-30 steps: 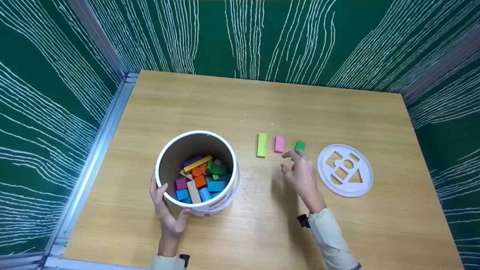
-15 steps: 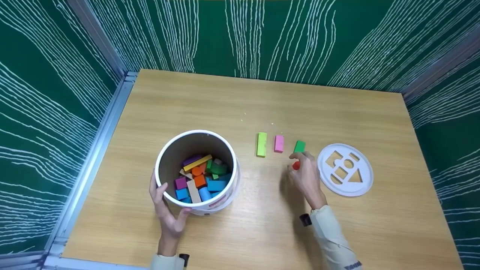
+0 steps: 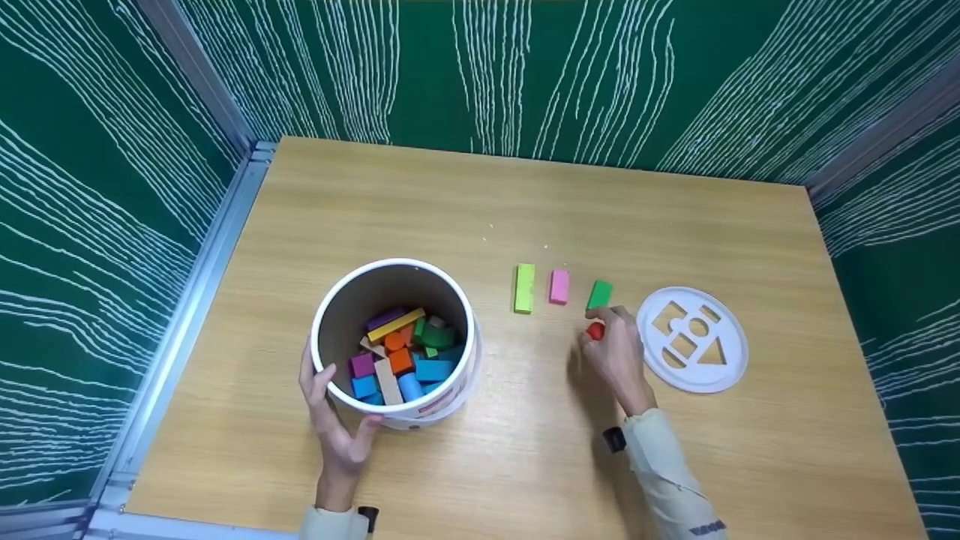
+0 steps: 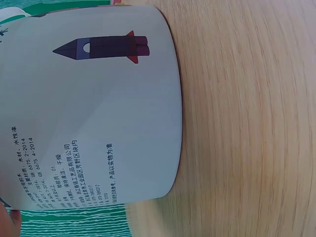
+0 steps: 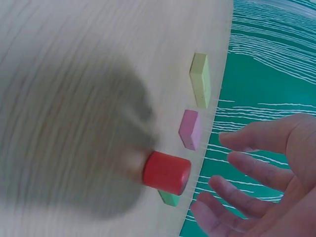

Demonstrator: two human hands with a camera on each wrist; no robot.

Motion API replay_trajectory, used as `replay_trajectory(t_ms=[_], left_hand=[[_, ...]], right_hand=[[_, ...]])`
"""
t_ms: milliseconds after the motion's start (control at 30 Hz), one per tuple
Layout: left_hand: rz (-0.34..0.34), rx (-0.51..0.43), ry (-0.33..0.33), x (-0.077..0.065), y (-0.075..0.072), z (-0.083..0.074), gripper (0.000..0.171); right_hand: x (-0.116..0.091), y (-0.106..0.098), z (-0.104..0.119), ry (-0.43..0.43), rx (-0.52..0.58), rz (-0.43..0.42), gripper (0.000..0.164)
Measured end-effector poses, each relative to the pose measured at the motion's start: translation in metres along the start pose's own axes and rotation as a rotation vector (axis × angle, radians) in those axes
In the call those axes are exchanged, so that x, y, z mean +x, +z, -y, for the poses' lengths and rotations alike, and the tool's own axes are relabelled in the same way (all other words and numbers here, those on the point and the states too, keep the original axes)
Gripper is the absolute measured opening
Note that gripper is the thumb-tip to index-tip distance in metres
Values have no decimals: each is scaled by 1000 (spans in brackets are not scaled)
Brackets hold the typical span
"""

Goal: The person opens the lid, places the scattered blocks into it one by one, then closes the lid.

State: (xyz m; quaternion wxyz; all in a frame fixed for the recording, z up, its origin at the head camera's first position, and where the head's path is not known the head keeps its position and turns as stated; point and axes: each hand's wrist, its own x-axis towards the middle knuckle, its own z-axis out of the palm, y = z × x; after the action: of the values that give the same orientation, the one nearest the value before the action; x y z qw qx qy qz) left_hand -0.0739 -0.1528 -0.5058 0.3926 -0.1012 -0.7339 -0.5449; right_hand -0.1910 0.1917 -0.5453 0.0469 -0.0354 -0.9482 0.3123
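Observation:
My left hand (image 3: 337, 435) holds the near left side of a round white bucket (image 3: 322, 300), one finger at its rim and the thumb against the outer wall. Inside the bucket lie several coloured wooden blocks. In the left wrist view the bucket's wall (image 4: 108, 98) shows a printed rocket and small text. My right hand (image 3: 619, 352) hovers at a red cylinder block (image 3: 595, 331) on the table. The right wrist view shows that cylinder (image 5: 167, 173) lying on its side, with the fingers (image 5: 256, 136) loosely bent and apart from it.
A yellow-green block (image 3: 524, 288), a pink block (image 3: 559, 286) and a green block (image 3: 599, 294) stand in a row beyond my right hand. The white lid (image 3: 731, 360) with shaped cut-outs lies right of it. Green walls with white lines border the wooden table (image 3: 450, 195).
My right hand has moved to the right and bent its fingers nearer the red cylinder, which now shows more. My left hand and the bucket have stayed still.

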Motion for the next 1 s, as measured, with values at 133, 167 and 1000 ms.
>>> replay_trajectory(t_ms=[133,167,1000], left_hand=[[3,9,-5,-5,-1,9,69],[3,9,-5,-5,-1,9,69],[6,-14,14,2,0,-4,67]], right_hand=[[0,2,-6,-5,-19,19,26],[1,3,-8,-9,-25,21,26],[-3,2,-21,36,21,148,15]])
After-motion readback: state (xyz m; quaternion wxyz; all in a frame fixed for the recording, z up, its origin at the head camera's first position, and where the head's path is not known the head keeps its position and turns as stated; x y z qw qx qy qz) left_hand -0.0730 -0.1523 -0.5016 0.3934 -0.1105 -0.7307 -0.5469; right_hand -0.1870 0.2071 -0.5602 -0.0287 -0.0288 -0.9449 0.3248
